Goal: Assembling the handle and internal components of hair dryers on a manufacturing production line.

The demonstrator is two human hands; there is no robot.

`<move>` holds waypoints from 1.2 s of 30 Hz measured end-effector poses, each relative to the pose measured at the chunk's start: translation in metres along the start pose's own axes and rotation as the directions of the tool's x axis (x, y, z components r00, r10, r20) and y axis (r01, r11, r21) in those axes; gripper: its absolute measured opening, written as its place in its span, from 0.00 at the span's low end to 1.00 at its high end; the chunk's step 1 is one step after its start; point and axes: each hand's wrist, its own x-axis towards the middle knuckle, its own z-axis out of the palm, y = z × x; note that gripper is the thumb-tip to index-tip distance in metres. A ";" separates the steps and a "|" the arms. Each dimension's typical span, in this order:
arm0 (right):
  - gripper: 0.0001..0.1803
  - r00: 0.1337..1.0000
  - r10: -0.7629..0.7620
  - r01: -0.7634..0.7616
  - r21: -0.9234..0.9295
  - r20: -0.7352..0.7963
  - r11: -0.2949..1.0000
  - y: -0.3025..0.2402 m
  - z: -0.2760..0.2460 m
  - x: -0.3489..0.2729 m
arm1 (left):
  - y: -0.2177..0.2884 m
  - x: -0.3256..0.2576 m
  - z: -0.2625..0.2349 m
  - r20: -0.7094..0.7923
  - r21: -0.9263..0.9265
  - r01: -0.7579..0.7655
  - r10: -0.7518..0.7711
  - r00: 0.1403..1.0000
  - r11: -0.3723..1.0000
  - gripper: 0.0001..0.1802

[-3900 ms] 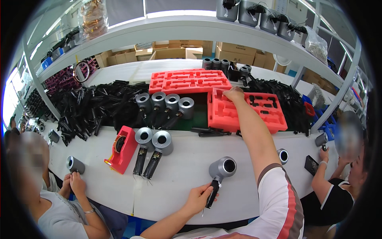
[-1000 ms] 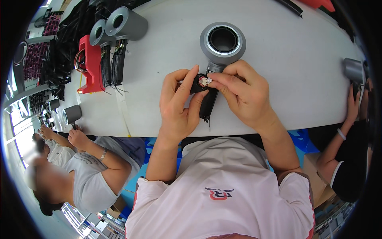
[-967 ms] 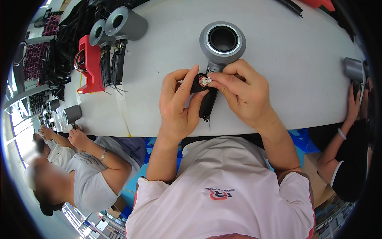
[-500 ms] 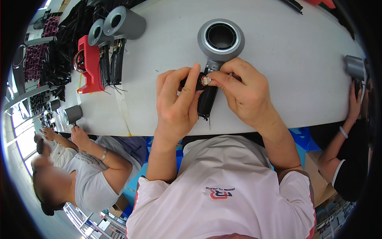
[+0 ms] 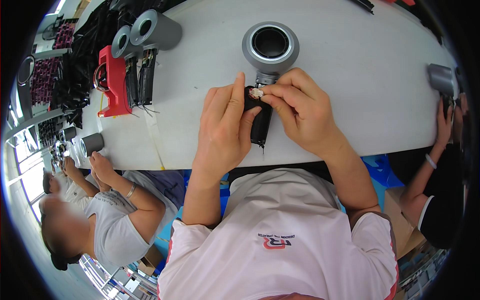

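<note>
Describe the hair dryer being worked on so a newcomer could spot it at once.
On the white table, look at the near edge in front of the person in the white shirt. The grey hair dryer lies there alone, its round barrel facing up, its black handle held between the left hand and right hand.

A single head-worn fisheye view looks steeply down from just above the person's chest, close over both hands (image 5: 260,117) at the near edge of the white worktop (image 5: 360,75), its rim bending outward.
</note>
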 end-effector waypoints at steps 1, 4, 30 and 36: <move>0.06 1.000 0.011 -0.011 0.010 0.011 1.000 -0.001 -0.002 0.000 | 0.002 0.000 0.001 0.001 -0.002 -0.002 0.003 1.000 1.000 0.30; 0.07 1.000 0.014 -0.014 0.006 0.005 1.000 -0.001 -0.002 0.000 | 0.006 -0.001 0.002 -0.011 -0.060 0.069 -0.070 0.998 0.996 0.29; 0.25 0.980 0.121 -0.133 0.065 0.156 0.989 -0.037 -0.023 0.001 | 0.023 0.000 0.004 -0.036 -0.122 0.156 -0.161 0.986 0.980 0.28; 0.29 0.991 -0.119 0.130 -0.200 0.067 0.971 -0.026 -0.016 -0.015 | 0.025 -0.009 -0.002 -0.018 -0.361 0.150 -0.168 0.986 0.920 0.25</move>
